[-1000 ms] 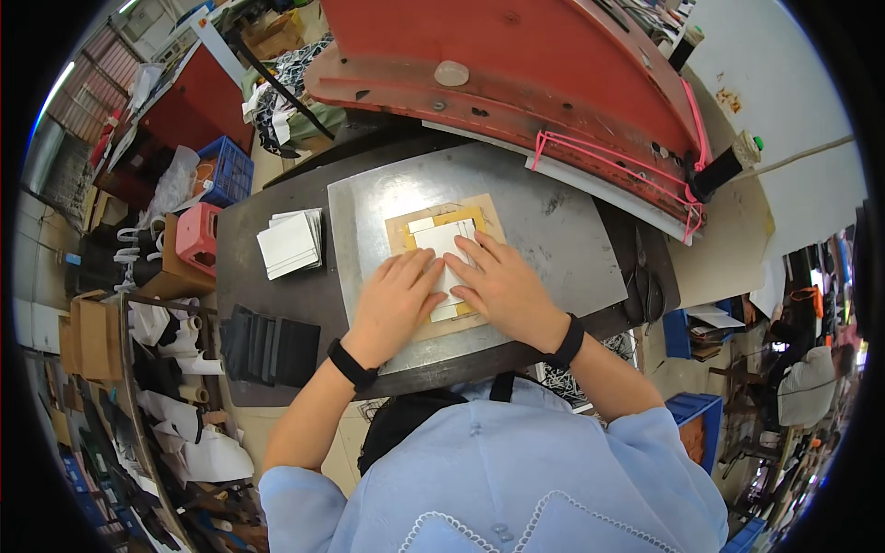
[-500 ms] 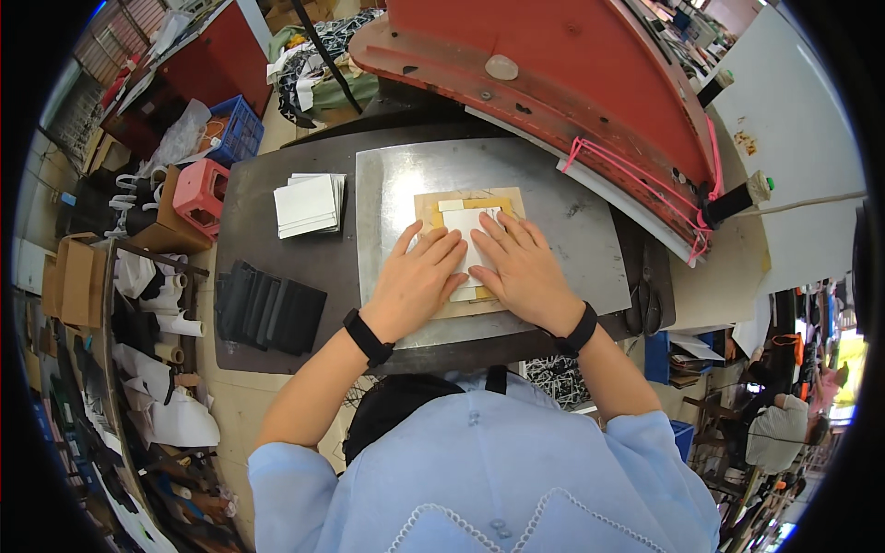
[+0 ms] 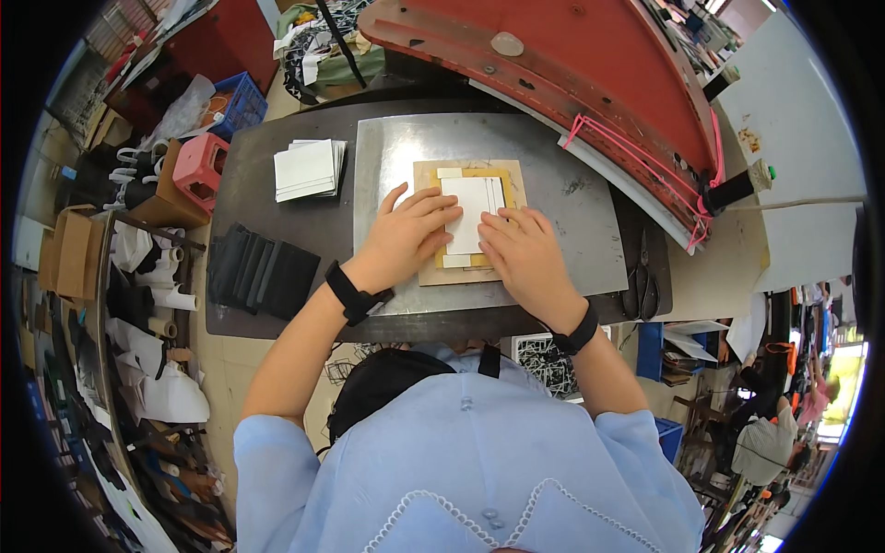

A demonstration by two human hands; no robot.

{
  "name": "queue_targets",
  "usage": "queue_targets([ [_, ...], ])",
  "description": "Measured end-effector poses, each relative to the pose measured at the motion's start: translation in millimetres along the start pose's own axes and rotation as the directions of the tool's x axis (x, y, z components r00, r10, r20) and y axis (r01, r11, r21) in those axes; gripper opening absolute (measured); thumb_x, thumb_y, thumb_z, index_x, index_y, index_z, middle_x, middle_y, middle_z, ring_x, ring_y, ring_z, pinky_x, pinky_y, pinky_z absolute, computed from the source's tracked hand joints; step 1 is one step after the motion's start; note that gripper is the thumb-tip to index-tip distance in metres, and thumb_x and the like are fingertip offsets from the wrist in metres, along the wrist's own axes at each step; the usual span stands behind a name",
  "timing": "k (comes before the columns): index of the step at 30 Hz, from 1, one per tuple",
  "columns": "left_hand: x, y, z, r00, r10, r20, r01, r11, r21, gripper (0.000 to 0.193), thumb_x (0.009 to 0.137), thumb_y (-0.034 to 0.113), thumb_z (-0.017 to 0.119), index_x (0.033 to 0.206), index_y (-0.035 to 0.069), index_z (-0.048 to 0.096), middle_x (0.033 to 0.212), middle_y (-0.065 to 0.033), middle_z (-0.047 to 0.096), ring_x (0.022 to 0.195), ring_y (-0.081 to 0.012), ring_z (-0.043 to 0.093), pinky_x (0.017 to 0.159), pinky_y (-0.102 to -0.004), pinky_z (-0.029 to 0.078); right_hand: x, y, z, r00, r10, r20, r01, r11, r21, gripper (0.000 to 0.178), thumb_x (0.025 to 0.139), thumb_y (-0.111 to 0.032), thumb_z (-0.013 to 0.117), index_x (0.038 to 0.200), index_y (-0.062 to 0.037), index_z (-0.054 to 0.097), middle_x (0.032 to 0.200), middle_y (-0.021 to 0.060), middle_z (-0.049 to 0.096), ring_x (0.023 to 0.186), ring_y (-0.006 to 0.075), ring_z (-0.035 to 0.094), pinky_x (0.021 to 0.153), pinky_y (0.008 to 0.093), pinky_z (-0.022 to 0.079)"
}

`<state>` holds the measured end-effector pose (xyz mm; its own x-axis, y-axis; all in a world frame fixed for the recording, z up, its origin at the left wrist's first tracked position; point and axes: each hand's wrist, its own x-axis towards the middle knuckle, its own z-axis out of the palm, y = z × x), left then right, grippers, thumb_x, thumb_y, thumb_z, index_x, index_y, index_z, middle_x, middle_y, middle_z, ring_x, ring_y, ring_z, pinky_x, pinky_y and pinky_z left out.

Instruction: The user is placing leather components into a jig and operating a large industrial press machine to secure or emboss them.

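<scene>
A white rectangular piece (image 3: pixel 471 207) lies flat within a yellow frame-like template (image 3: pixel 495 172) on a tan board (image 3: pixel 427 171). The board rests on a grey metal plate (image 3: pixel 572 230). My left hand (image 3: pixel 406 236) is at the left side of the white piece, fingers stretched out and fingertips at its edge. On the other side my right hand (image 3: pixel 524 255) has its fingers extended, with the tips on the piece's right edge. Neither hand grips anything. Left of the plate are a stack of white pieces (image 3: pixel 304 171) and a fanned row of black folded pieces (image 3: pixel 267 274).
A large red machine part (image 3: pixel 544 64) with pink cord (image 3: pixel 627 170) slants over the table's far right. Black-handled scissors (image 3: pixel 641 288) lie at the right edge. A pink stool (image 3: pixel 200 172) and a blue crate (image 3: pixel 238 103) stand left. Another person (image 3: pixel 767 442) is far right.
My hands have drawn apart from over the middle of the white piece to its two sides, uncovering it. The view has shifted slightly, so the table sits higher.
</scene>
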<state>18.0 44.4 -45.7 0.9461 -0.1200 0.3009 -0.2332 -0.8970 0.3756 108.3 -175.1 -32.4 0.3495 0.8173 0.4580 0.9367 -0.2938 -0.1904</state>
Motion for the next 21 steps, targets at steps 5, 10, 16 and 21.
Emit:
queue_targets([
  [5, -3, -1, -3, 0.999, -0.028, -0.028, 0.027, 0.998, -0.048, 0.038, 0.092, 0.022, 0.067, 0.129, 0.014, 0.064, 0.141, -0.0087, 0.056, 0.136, -0.0277, 0.046, 0.117, -0.0480, 0.027, -9, -7, -7, 0.980, 0.195, -0.028, -0.192, 0.977, 0.090, 0.026, 0.091, -0.016, 0.064, 0.113, -0.0011, 0.066, 0.120, 0.0142, 0.064, 0.114, 0.0324, 0.056, 0.099, 0.0448, 0.042],
  [10, -4, -3, -1, 0.999, -0.023, -0.036, 0.020, 0.996, -0.088, 0.036, 0.091, 0.021, 0.067, 0.127, 0.015, 0.065, 0.142, -0.0091, 0.054, 0.136, -0.0281, 0.046, 0.115, -0.0497, 0.029, -20, -9, -11, 0.971, 0.239, 0.018, -0.240, 0.967, 0.087, 0.027, 0.094, -0.016, 0.064, 0.115, 0.0000, 0.066, 0.120, 0.0159, 0.064, 0.113, 0.0332, 0.056, 0.097, 0.0440, 0.042],
  [16, -4, -6, 3, 0.999, -0.016, -0.050, 0.012, 0.996, -0.092, 0.036, 0.091, 0.022, 0.068, 0.126, 0.016, 0.065, 0.139, -0.0080, 0.056, 0.134, -0.0268, 0.048, 0.114, -0.0503, 0.031, -20, -18, -8, 0.978, 0.206, 0.020, -0.205, 0.978, -0.032, 0.026, 0.095, -0.016, 0.062, 0.113, 0.0023, 0.067, 0.123, 0.0164, 0.064, 0.115, 0.0319, 0.056, 0.097, 0.0430, 0.042],
  [21, -2, -5, 2, 0.998, 0.025, -0.061, -0.025, 1.000, 0.011, 0.034, 0.090, 0.022, 0.068, 0.124, 0.016, 0.065, 0.138, -0.0073, 0.056, 0.132, -0.0256, 0.049, 0.114, -0.0494, 0.033, -11, -25, -15, 0.978, 0.209, 0.021, -0.205, 0.973, -0.106, 0.025, 0.094, -0.015, 0.063, 0.113, 0.0021, 0.066, 0.126, 0.0162, 0.062, 0.117, 0.0326, 0.055, 0.097, 0.0432, 0.042],
])
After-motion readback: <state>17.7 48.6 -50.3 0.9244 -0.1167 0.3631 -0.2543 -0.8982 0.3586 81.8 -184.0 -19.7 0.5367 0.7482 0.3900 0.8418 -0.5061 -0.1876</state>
